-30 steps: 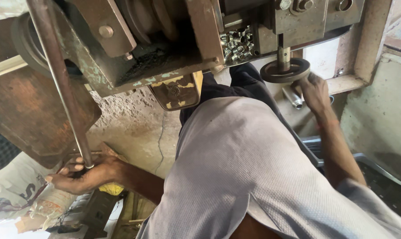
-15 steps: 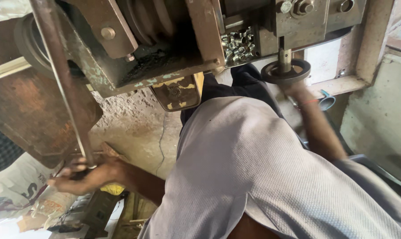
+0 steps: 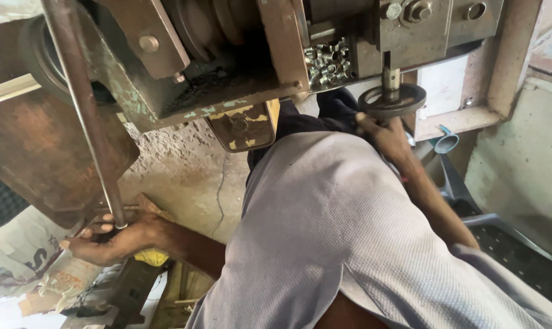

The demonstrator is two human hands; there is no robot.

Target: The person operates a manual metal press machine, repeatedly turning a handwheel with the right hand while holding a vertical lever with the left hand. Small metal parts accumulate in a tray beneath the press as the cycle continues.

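Under right-hand fingers (image 3: 373,125), handwheel (image 3: 393,100).

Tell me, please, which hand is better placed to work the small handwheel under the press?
Right. The right hand is at the handwheel, while the left hand grips the lever far away.

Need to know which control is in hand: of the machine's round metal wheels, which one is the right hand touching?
The small dark handwheel on the vertical spindle, right of the metal bits; the right hand reaches its rim. The big pulley sits up inside the frame, untouched.

Cracked concrete floor (image 3: 184,183); pale plastered wall (image 3: 519,164) at right; daylight.
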